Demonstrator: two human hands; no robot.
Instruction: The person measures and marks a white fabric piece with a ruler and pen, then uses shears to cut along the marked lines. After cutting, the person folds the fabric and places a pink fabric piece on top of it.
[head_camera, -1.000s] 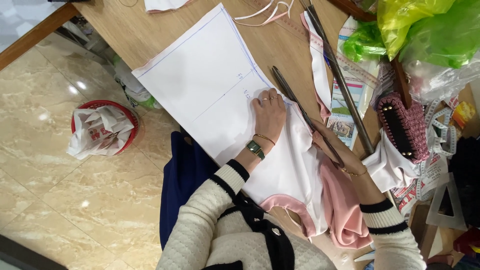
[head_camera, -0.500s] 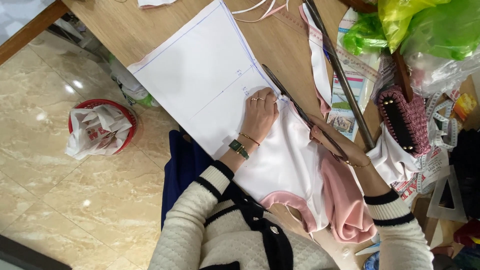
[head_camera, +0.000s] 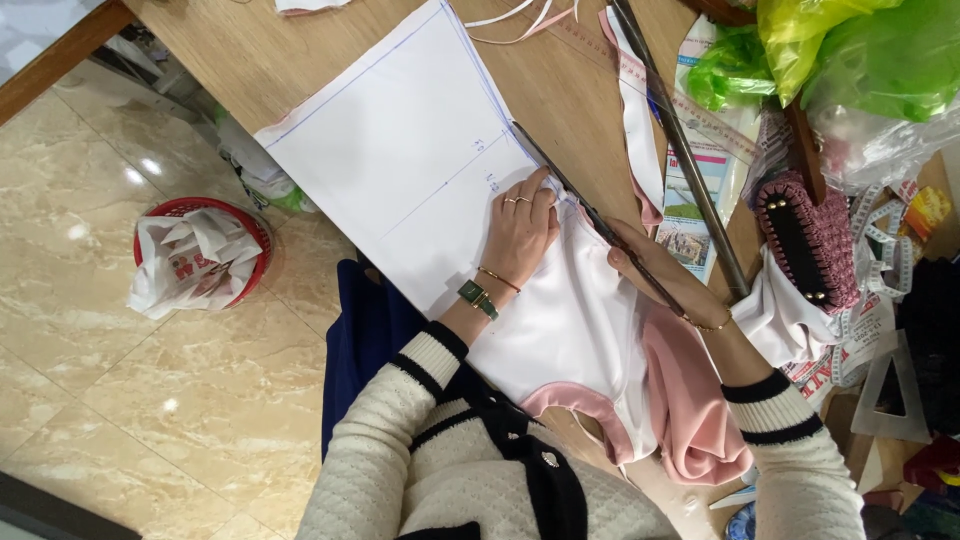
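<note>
While cluttered, wooden table (head_camera: 250, 60) over marble floor (head_camera: 120, 400)

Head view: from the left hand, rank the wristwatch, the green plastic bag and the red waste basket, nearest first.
From the left hand:
1. Wristwatch, on that hand's own wrist.
2. Green plastic bag, up at the table's far right.
3. Red waste basket, on the floor to the left.

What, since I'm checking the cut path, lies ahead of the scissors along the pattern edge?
Nothing visible. The left hand presses the paper pattern beside the scissors, not across the edge ahead.
</note>
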